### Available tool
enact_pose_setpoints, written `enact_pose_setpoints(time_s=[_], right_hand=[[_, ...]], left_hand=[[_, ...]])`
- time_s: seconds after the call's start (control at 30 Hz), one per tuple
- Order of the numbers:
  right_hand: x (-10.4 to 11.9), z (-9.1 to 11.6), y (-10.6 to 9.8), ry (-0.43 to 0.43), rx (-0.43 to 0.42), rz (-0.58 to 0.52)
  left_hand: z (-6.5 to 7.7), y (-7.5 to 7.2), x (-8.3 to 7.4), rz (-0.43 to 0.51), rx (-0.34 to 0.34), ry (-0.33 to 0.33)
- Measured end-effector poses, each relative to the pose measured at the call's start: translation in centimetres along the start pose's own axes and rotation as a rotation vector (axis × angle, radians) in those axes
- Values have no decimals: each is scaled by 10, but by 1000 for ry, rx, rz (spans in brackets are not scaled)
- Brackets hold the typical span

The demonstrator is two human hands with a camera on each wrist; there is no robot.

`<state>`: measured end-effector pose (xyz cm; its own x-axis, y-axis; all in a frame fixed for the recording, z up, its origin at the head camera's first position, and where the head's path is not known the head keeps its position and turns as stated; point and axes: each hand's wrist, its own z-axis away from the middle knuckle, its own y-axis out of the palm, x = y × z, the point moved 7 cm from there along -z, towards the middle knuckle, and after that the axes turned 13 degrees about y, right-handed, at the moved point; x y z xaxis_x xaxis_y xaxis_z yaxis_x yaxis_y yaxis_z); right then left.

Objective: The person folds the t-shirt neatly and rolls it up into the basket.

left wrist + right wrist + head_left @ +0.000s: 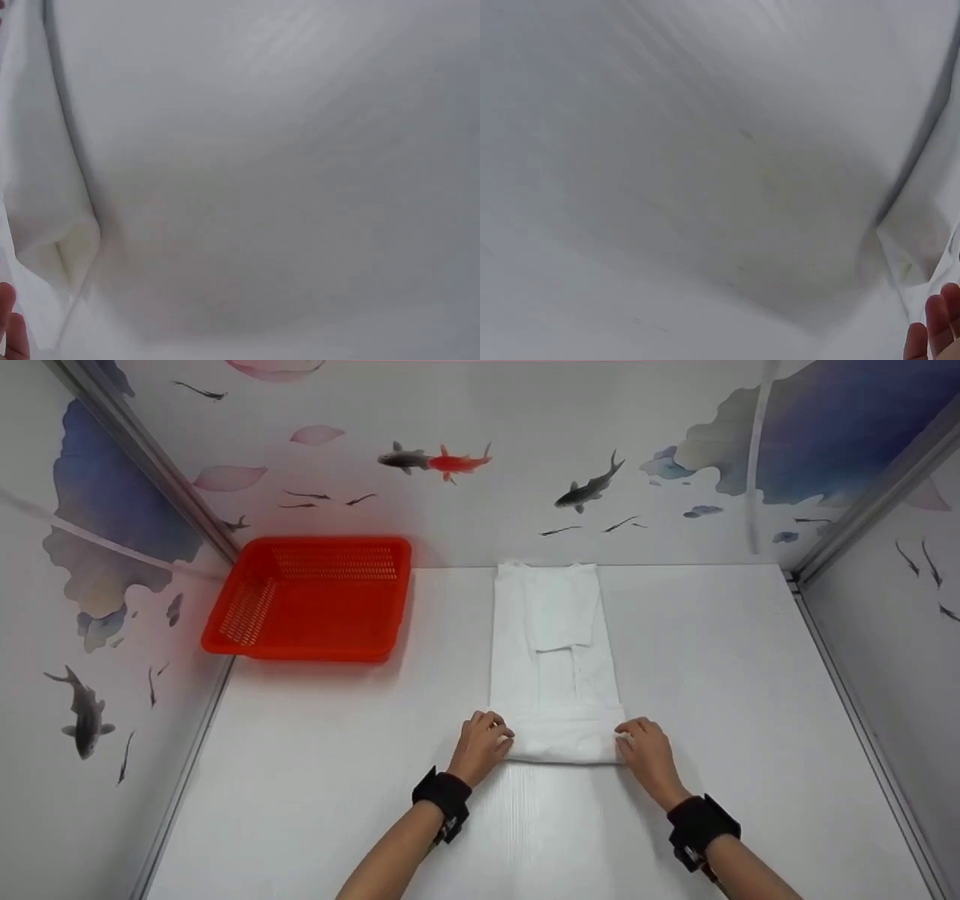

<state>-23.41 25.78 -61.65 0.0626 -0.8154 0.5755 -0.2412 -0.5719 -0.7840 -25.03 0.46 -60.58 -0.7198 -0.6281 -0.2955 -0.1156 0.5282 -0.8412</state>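
Note:
A white shirt (555,682) lies folded into a long strip on the white table, its near end turned up into a flat band. At the band's left end is my left hand (484,746), pinching the cloth with bent fingers. My right hand (649,757) pinches the opposite end in the same way. In the left wrist view the rolled shirt edge (49,165) shows an open fold, with a few fingertips (16,337) beside it. The right wrist view has the shirt corner (922,240) near several fingertips (939,319); the thumbs are mostly hidden there.
A red plastic basket (322,622) with slotted walls stands at the table's back left. White panels printed with fish and petals rise behind the table (720,660) and along both sides. The shirt's far end reaches the back panel (510,495).

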Motion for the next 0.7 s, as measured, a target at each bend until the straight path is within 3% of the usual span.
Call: enact_pose_setpoints(time_s=[0.1,0.17,0.4,0.7], right_hand=[[3,21,-1,-159,-55,36],[0,31,1,-223,-70,64],[-10,43,6,-281,-43,103],[-5,42,4,-310,-77,86]], left_hand=[[13,1,-12,-37,11,138],[21,4,-15,-43,36,171],[36,17,-7,-55,120,156],[29,18,-6,-162,81,200]])
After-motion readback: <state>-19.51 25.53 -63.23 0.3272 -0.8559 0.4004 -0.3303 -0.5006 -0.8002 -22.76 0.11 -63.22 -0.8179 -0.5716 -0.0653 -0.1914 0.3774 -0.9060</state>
